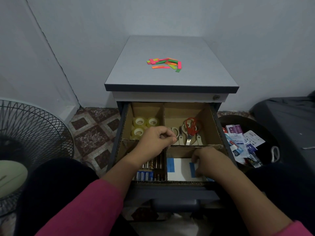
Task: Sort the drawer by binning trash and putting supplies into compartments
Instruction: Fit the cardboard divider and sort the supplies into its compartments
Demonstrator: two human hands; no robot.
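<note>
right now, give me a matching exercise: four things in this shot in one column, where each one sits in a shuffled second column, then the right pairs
Things:
1. tape rolls
2. scissors
3. batteries
4. coloured paper strips

Places:
A. near left compartment
B. on the cabinet top
C. far left compartment
D. far right compartment

Pairs: 1-C, 2-D, 3-A, 4-B

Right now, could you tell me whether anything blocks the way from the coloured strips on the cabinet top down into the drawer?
Nothing visible does: the coloured strips lie loose on the cabinet top, and the drawer below stands open.
</note>
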